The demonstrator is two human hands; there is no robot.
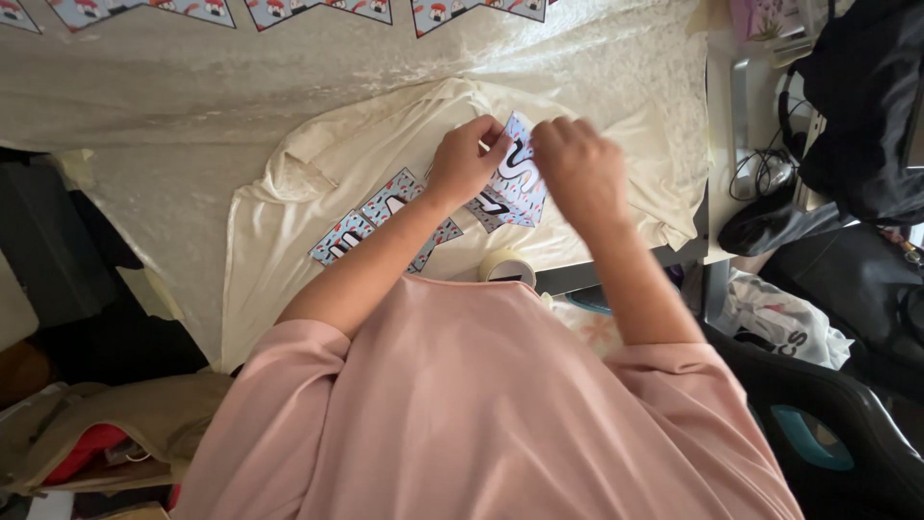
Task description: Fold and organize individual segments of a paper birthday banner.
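Note:
My left hand (469, 159) and my right hand (580, 169) both pinch a light-blue patterned paper flag (521, 173) bearing a large white letter, holding it just above a cream cloth (318, 173) on the table. Under the flag lie more flags of the same pattern: one (505, 207) directly below my hands and a short row (380, 217) stretching to the left beneath my left forearm. A roll of tape (507, 266) rests on the cloth near the table's front edge, close to my chest.
A row of similar pennants (318, 10) lies along the far edge of the cream tablecloth (192, 87). Right of the table are cables (760, 173), black bags (866, 106) and a plastic bag (784, 323). Clutter sits on the floor at lower left (87, 443).

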